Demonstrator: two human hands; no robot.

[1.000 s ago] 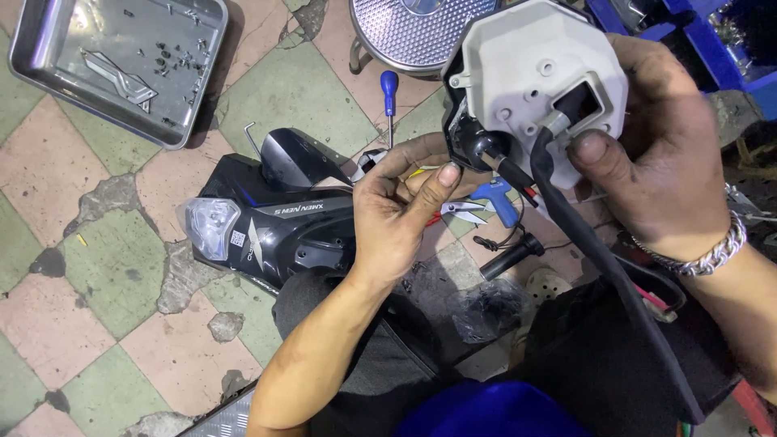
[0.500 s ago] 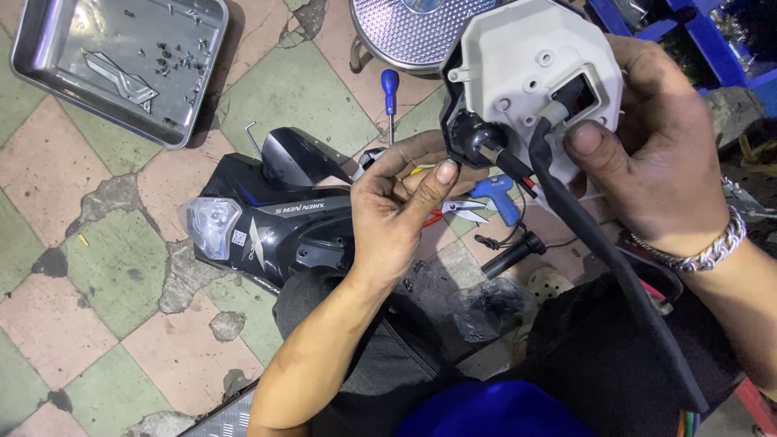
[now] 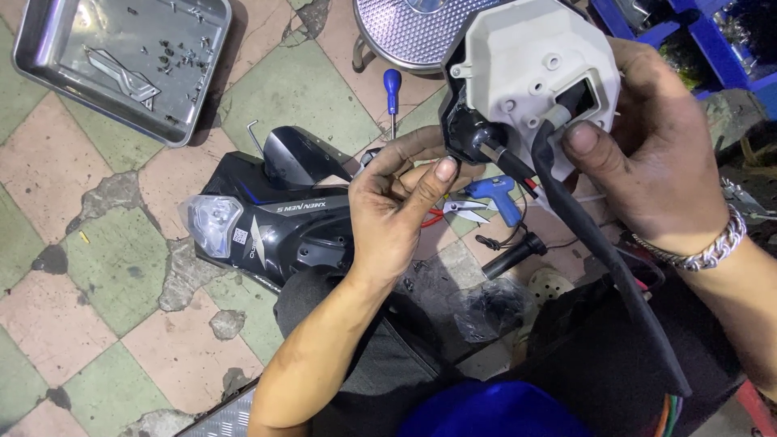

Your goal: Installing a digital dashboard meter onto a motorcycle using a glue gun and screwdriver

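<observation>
Steel tray (image 3: 48,77) w/ screws top left, blue-handled screwdriver (image 3: 392,87) & black fairing panel (image 3: 275,218) on tiled floor (image 3: 73,324).
</observation>
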